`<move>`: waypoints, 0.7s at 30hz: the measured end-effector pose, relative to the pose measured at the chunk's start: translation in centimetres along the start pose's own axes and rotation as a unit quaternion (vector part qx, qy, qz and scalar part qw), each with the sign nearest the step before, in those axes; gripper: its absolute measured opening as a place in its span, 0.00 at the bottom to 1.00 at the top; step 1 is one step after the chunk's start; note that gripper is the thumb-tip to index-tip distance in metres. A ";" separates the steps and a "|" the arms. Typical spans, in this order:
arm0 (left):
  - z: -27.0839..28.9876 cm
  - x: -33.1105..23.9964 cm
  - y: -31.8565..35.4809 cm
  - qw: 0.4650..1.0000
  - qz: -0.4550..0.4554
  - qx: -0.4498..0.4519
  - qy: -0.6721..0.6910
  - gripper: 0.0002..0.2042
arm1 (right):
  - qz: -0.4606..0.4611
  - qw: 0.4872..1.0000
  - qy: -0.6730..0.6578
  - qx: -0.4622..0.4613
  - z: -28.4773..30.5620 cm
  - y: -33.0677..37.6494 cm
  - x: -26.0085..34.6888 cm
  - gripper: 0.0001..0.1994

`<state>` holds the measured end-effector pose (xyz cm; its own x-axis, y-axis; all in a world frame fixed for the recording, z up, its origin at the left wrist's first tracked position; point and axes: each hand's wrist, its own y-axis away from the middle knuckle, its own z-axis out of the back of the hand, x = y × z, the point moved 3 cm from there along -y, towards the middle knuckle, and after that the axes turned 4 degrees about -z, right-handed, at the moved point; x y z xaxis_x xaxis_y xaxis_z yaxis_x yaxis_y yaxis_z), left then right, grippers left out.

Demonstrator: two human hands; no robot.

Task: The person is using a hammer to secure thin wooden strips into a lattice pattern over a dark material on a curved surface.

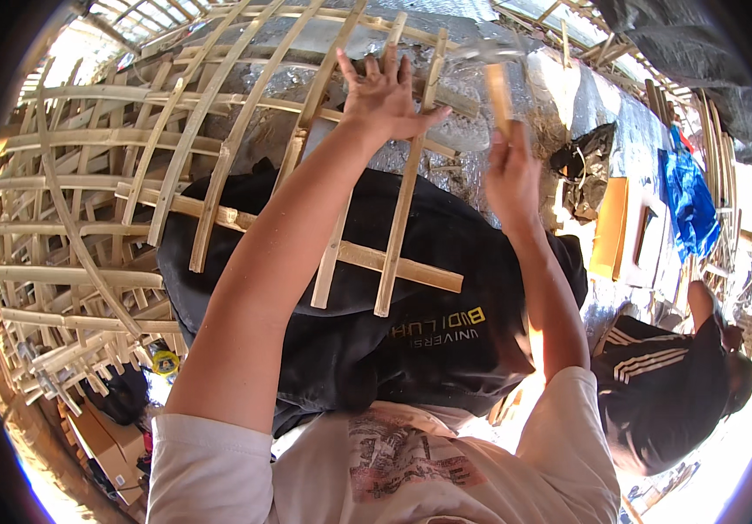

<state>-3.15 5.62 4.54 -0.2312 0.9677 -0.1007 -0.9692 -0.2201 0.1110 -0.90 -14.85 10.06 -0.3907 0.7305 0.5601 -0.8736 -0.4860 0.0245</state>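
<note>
My left hand lies spread open on the pale, flat-slatted bamboo lattice over black cloth; just right of that lattice, my right hand grips a wooden-handled metal hammer — a careless swing could strike my left.

The slatted frame is built of pale, bamboo-like wood, matt and knotted at the nodes. The hammer handle is formed of wood, and is topped by a grey head (seemingly metal, but blurred). Matt black cloth and glossy, crumpled blue plastic sheeting are also seen.
</note>
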 end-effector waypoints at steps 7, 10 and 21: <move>-0.1 -0.4 -0.5 0.999 -0.003 -0.034 -0.002 0.57 | 0.027 1.000 0.014 -0.001 -0.6 -0.4 -0.3 0.06; -0.7 -0.1 0.2 0.999 -0.003 -0.048 -0.016 0.57 | -0.034 0.987 -0.118 -0.108 -0.3 0.2 0.2 0.07; -0.3 -0.5 -0.4 1.000 0.001 -0.021 -0.019 0.57 | 0.073 0.997 0.034 -0.018 -1.4 -0.1 0.2 0.07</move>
<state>-2.67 5.21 4.22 -0.2310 0.9709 -0.0634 -0.9716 -0.2266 0.0687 -1.31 -13.98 9.03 -0.5315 0.6846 0.4989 -0.8158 -0.5721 -0.0841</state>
